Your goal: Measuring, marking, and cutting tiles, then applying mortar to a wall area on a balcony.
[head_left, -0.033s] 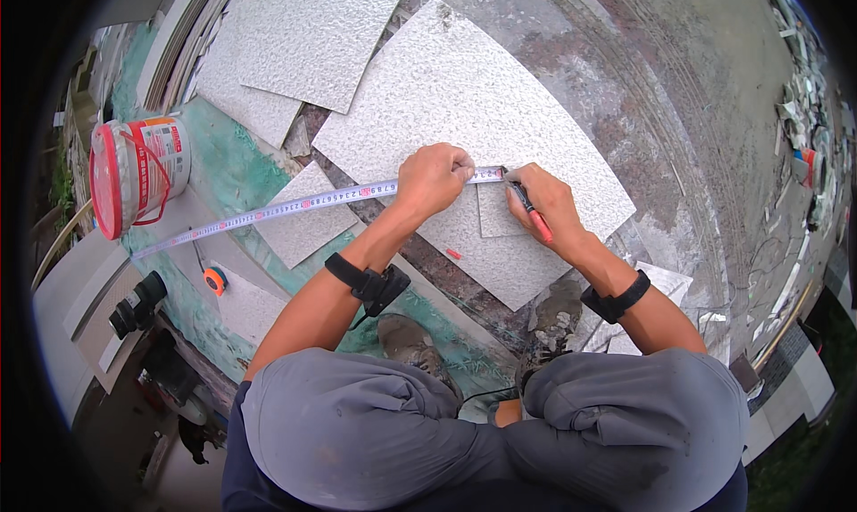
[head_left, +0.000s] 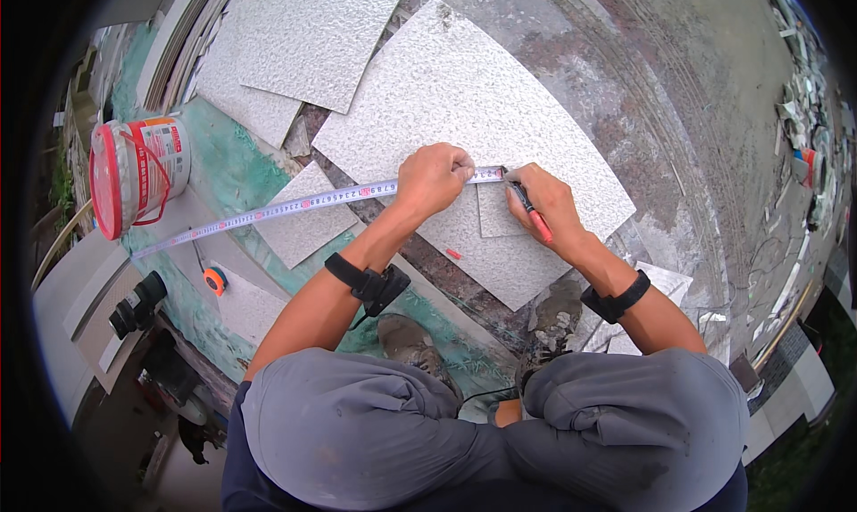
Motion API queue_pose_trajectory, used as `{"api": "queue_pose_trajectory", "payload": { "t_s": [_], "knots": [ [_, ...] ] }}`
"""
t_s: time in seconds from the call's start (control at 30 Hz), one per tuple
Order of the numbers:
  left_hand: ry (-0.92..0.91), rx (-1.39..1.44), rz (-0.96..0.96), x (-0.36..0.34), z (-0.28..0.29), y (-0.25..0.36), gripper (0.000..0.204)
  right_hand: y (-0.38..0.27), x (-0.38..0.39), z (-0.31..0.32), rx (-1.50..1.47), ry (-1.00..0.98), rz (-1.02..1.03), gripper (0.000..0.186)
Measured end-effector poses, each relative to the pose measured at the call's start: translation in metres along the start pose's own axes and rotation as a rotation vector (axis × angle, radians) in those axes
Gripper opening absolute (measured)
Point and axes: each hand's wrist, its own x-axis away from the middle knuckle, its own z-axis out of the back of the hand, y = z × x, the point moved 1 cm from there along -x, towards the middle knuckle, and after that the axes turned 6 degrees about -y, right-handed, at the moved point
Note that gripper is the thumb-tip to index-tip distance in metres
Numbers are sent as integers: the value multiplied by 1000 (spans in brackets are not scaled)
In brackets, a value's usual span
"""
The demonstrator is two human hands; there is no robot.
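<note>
My left hand (head_left: 432, 180) pinches the white tape measure blade (head_left: 308, 201) close to its right end, above a large speckled pale slab (head_left: 428, 92). The blade stretches out to the lower left. In my right hand (head_left: 546, 201) is a red and black marker (head_left: 533, 213), its dark tip at the blade's right end. Under both hands lies a smaller cut piece of slab (head_left: 495, 213), partly covered by my right hand. A small red cap-like piece (head_left: 454, 254) rests on the large slab, below my left hand.
Left of me stands a white bucket with a red lid (head_left: 109, 182), tipped on its side. An orange tape measure case (head_left: 215, 281) and a dark green power tool (head_left: 138, 304) are nearby. More slabs (head_left: 312, 30) lie at the far left. My shoes (head_left: 415, 342) are close to the large slab's near edge.
</note>
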Motion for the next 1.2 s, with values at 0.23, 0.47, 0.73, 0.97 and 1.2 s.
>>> {"api": "queue_pose_trajectory", "payload": {
  "t_s": [0.23, 0.47, 0.73, 0.97, 1.2],
  "knots": [
    [-7, 0, -1, -1, -1, 3, 17, 4, 2, 0, -4, 16, 17, 22],
    [-4, 8, -2, -3, 1, 3, 17, 4, -1, 0, 10, 22, 19, 22],
    [3, 21, -8, -5, 1, 1, 17, 5, -2, 0, 14, 23, 20, 22],
    [1, 22, 3, -4, 2, 1, 16, 4, -3, -2, 22, 24, 23, 22],
    [-14, 15, 6, -5, 3, 0, 17, 4, -4, -3, 23, 21, 23, 21]
  ]
}}
